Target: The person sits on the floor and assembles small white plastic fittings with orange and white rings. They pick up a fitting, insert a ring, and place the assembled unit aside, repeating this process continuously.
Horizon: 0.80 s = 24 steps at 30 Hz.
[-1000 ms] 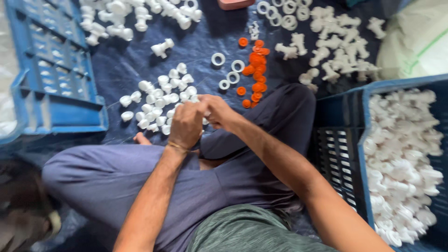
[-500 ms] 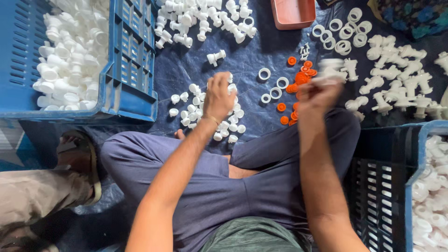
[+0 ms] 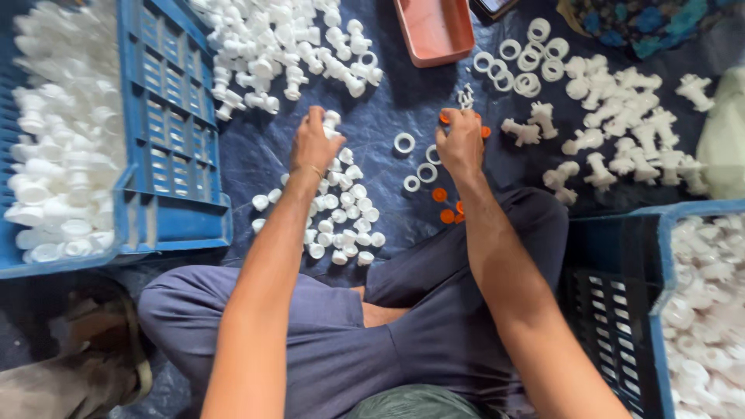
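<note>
Left hand (image 3: 312,146) fingers pinch a light, stiff white plastic cap (image 3: 331,119); right hand (image 3: 461,141), at three o'clock, curls over slippery orange washers (image 3: 444,118), grip hidden.

White caps (image 3: 341,209), white rings (image 3: 528,58) and white fittings (image 3: 628,132) lie on a dark navy sheet (image 3: 388,101). Orange discs (image 3: 444,206) dot it. The crates (image 3: 167,132) are bright blue with slotted walls, the tray (image 3: 434,31) salmon-orange, the trousers (image 3: 365,341) slate blue, and a patterned teal cloth (image 3: 644,23) sits at the top.
</note>
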{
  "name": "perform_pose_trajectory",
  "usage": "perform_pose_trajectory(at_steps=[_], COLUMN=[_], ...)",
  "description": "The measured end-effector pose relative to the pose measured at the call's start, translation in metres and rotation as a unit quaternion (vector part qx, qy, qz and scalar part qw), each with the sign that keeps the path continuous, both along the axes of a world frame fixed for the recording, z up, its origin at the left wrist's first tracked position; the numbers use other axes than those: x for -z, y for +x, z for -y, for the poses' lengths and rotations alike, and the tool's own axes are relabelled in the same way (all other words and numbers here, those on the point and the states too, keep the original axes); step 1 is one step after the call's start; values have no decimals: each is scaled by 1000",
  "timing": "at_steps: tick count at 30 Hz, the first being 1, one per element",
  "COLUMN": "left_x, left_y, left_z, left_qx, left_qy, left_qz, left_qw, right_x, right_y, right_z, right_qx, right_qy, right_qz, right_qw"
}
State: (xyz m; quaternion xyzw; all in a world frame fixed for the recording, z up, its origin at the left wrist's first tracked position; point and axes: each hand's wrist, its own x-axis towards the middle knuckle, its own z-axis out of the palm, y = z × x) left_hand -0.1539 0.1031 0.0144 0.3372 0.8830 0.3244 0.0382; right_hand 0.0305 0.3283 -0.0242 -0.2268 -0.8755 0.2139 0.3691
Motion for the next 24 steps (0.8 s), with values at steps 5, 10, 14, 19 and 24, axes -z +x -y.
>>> perform_pose_trajectory(at_steps=[5, 10, 14, 19, 24], left_x=[-43, -56, -37, -11, 3], left_y=[48, 110, 141, 140, 139], left_z=[56, 126, 141, 139, 142], left_qx=[24, -26, -81, -32, 2], left_qy=[98, 211, 313, 257, 211], left_qz=[7, 178, 336, 153, 134], left_qw=[995, 961, 885, 954, 968], right_x=[21, 26, 0, -44, -59], right_y=[-22, -26, -7, 28, 60], right_z=[-5, -1, 29, 90, 159], right_qx=[48, 34, -22, -173, -207], right_qy=[104, 0, -420, -638, -651], right_qz=[86, 139, 37, -71, -93], right_qw=[990, 990, 906, 747, 725])
